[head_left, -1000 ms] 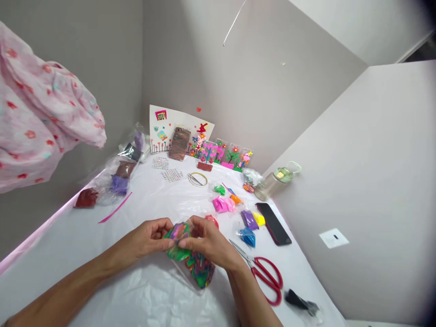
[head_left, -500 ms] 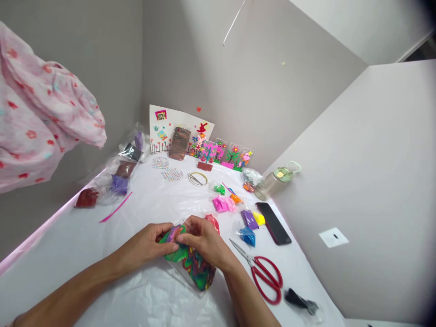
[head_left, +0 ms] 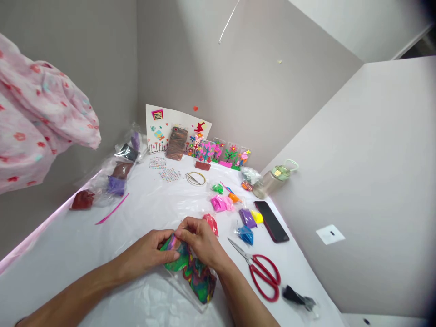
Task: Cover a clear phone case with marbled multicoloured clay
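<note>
A sheet of swirled multicolour clay (head_left: 200,278), green, brown, red and purple, lies over a clear flat case whose transparent edge shows along its lower left side. My left hand (head_left: 155,250) pinches the clay's left part between thumb and fingers. At its top edge, my right hand (head_left: 195,236) holds the clay, thumb and fingertips close to the left fingertips. A red clay packet (head_left: 211,224) sits just beyond my right hand. Red-handled scissors (head_left: 259,269) rest to the right, apart from both hands.
Clay packets, including pink (head_left: 222,203), purple (head_left: 248,218) and blue (head_left: 245,235), lie near a dark phone (head_left: 271,221) and a bottle (head_left: 272,180). Decorated cases and a drawing sheet (head_left: 155,129) stand at the back. Bagged clay (head_left: 116,185) lines the left edge.
My right hand has shifted to the clay's top edge, its thumb moving up and left. More of the swirled clay shows between my hands. The view has shifted slightly.
</note>
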Available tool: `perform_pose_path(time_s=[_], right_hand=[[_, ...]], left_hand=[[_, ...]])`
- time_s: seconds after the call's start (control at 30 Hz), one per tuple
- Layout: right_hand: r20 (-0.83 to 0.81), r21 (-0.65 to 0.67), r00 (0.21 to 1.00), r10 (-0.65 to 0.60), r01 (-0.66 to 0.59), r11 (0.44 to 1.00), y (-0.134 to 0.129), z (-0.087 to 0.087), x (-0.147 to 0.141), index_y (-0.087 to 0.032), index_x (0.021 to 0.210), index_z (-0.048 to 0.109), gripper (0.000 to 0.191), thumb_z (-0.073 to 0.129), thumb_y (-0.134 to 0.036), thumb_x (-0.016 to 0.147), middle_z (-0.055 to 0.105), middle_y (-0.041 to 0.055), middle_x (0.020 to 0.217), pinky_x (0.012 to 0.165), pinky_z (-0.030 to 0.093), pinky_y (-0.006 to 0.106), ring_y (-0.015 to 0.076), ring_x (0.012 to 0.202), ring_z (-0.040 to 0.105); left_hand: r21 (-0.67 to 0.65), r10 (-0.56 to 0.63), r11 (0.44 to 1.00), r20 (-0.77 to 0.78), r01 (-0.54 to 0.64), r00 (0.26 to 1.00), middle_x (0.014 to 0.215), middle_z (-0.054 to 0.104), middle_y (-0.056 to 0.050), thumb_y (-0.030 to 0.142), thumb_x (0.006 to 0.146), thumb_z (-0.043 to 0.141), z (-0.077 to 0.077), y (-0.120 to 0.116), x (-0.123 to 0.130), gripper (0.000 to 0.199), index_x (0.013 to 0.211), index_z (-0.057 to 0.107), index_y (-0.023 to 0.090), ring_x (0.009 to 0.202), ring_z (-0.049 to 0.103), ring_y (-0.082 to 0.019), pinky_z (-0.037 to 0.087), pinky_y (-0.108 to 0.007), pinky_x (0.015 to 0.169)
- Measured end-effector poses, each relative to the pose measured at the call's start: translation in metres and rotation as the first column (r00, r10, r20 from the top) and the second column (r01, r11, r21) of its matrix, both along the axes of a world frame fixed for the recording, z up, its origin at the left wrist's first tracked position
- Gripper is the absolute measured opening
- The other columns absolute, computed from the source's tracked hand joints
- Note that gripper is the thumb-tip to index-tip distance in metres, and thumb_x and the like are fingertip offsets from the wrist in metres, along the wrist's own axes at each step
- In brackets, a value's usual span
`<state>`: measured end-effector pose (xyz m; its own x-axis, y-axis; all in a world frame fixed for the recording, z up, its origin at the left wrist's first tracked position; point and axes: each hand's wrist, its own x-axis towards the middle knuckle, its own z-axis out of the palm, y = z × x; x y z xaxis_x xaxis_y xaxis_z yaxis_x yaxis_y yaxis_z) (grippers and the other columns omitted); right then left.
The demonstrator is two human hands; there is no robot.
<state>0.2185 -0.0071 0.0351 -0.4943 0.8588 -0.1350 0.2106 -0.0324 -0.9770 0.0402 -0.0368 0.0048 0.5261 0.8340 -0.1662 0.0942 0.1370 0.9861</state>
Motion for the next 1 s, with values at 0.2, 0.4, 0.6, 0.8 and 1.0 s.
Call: perform_pose_path(time_s=[0.2,0.4,0.6,0.8,1.0], right_hand=[[-0.076,-0.004,0.997,0.012,-0.012,1.0,0.008,0.004,0.013,-0.016,0.086,0.064,0.032,0.065,-0.049,0.088,0.058,-0.0017,0.073,0.062,0.039,0.024,0.0116,0.065,0.05],[-0.313,-0.195,0.94,-0.137,0.078,0.978,0.006,0.001,0.002,-0.017,0.077,0.06,0.034,0.086,-0.039,0.069,0.063,-0.002,0.071,0.06,0.042,0.022,0.0101,0.06,0.054],[-0.403,-0.193,0.911,-0.082,0.003,0.981,-0.003,0.0,-0.009,-0.017,0.087,0.07,0.027,0.078,-0.041,0.079,0.066,0.0,0.076,0.068,0.046,0.024,0.0124,0.068,0.058],[-0.356,-0.164,0.927,-0.122,0.066,0.984,-0.003,-0.01,-0.008,-0.016,0.077,0.071,0.028,0.07,-0.042,0.086,0.058,-0.0009,0.068,0.067,0.041,0.024,0.012,0.066,0.051],[-0.293,-0.119,0.952,-0.087,0.054,0.991,-0.003,-0.006,-0.006,-0.015,0.079,0.072,0.028,0.068,-0.041,0.089,0.058,-0.0004,0.069,0.066,0.039,0.024,0.0119,0.066,0.048]], left_hand=[[-0.033,0.118,0.993,0.065,-0.116,0.991,0.091,0.07,-0.003,0.053,0.08,0.069,0.002,0.004,-0.005,0.037,0.093,0.064,0.019,0.089,0.066,-0.025,0.051,-0.031,0.078],[0.146,0.494,0.857,0.043,-0.494,0.869,0.103,0.07,-0.003,0.049,0.081,0.07,0.005,0.003,-0.009,0.037,0.109,0.065,0.024,0.099,0.066,-0.024,0.052,-0.032,0.087],[0.507,0.552,0.691,0.089,-0.515,0.829,0.103,0.072,0.0,0.035,0.09,0.064,0.006,0.001,-0.012,0.02,0.108,0.073,0.031,0.098,0.068,-0.018,0.054,-0.023,0.085],[0.723,0.477,0.592,0.044,-0.357,0.878,0.103,0.069,0.0,0.024,0.096,0.056,0.0,-0.001,-0.013,0.028,0.12,0.069,0.031,0.097,0.068,-0.014,0.053,-0.019,0.087],[0.405,0.442,0.816,0.026,-0.414,0.897,0.103,0.068,0.0,0.038,0.096,0.056,0.009,0.001,-0.017,0.026,0.117,0.068,0.031,0.098,0.066,-0.017,0.052,-0.023,0.085]])
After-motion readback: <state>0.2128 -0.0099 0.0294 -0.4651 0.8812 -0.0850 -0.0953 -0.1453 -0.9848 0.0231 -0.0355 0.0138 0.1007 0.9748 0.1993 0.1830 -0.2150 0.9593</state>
